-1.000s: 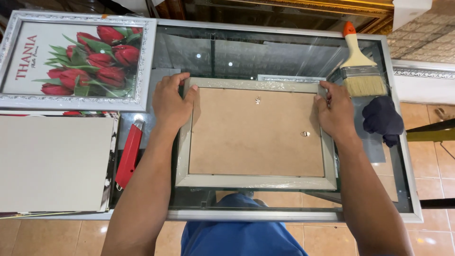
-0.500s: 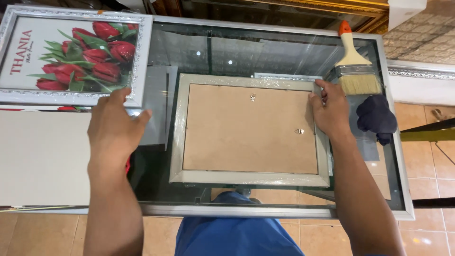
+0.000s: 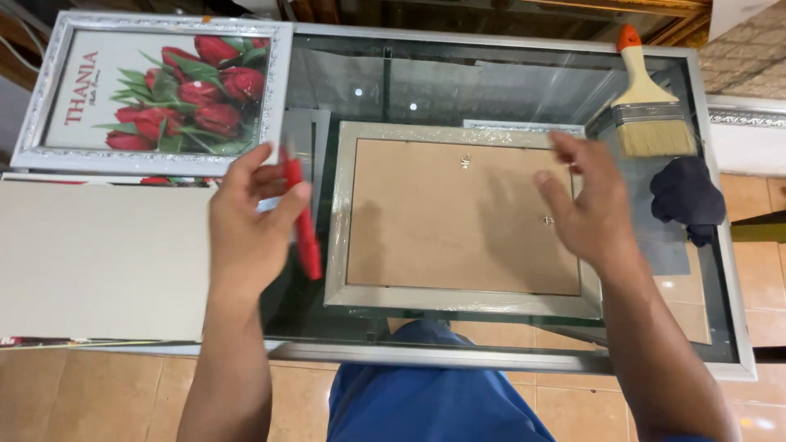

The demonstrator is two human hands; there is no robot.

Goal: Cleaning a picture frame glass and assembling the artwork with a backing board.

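Item: our left hand [image 3: 246,225] pinching a red tool [image 3: 304,221], left of face-down frame [image 3: 463,221]; right hand [image 3: 585,205], fingers spread, over frame's right side.

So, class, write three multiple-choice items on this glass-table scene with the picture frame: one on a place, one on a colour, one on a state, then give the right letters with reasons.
1. Where does the paintbrush lie?
A. at the table's far right corner
B. on the grey board
C. on the frame's back

2. What colour is the tool in the left hand?
A. blue
B. red
C. yellow

3. How does the silver frame lie?
A. upright on its edge
B. face up, picture showing
C. face down, brown backing up

Answers:
1 A, the brush rests on the glass table near the far right corner, above the dark cloth.
2 B, the handle between the fingers is red.
3 C, the brown backing board and its small metal clips face the camera, with the right hand over it.
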